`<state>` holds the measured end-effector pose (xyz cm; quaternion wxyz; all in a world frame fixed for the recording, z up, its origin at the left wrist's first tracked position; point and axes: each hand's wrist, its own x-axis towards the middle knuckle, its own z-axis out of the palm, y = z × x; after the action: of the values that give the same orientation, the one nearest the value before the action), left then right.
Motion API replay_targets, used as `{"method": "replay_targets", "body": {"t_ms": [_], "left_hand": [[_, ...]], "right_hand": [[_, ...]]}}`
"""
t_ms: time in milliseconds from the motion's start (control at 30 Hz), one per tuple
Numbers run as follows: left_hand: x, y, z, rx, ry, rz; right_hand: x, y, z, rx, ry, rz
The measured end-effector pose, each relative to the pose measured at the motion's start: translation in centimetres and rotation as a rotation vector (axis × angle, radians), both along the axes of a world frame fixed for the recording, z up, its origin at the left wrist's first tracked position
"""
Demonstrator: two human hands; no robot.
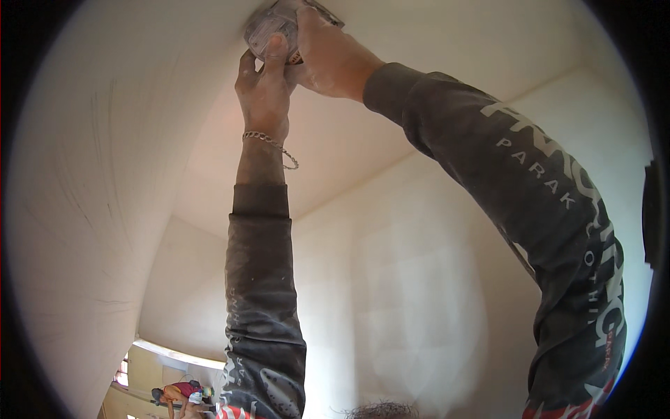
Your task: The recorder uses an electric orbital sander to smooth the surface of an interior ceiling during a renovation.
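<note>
Both arms reach up, in dark printed sleeves, to a dusty grey, rounded hand tool (271, 29) with a flat edge, which looks like a sander. It is up against the pale surface at the top of the view; whether it touches cannot be told. My left hand (265, 94), with a chain bracelet (269, 143) at the wrist, supports the tool from below, thumb pressed on its body. My right hand (331, 56) is wrapped round its right side. White dust coats the fingers of both hands. The tool's far side is hidden.
A smooth pale wall (91, 188) with dark scuff lines curves up the left. Another pale wall (391, 279) stands behind my arms, meeting the ceiling (447, 42). At the lower left, beyond a pale ledge (178, 355), another person (183, 392) in a maroon top bends over near a window (123, 371).
</note>
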<state>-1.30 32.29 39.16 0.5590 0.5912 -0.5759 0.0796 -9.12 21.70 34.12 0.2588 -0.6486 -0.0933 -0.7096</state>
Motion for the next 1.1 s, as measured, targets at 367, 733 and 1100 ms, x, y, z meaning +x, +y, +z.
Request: {"method": "replay_targets", "body": {"t_ms": [367,733,1100], "left_hand": [[-2.0,-3.0,0.4,-0.016,0.020,-0.094],[0.9,1.7,0.5,-0.045,-0.044,-0.180],[2.9,7.9,0.8,-0.088,-0.040,0.007]], "right_hand": [[-2.9,-2.7,0.7,0.117,0.183,-0.020],[-0.2,2.7,0.2,0.086,0.133,-0.047],[2.5,7.2,2.0,-0.021,0.088,0.114]]}}
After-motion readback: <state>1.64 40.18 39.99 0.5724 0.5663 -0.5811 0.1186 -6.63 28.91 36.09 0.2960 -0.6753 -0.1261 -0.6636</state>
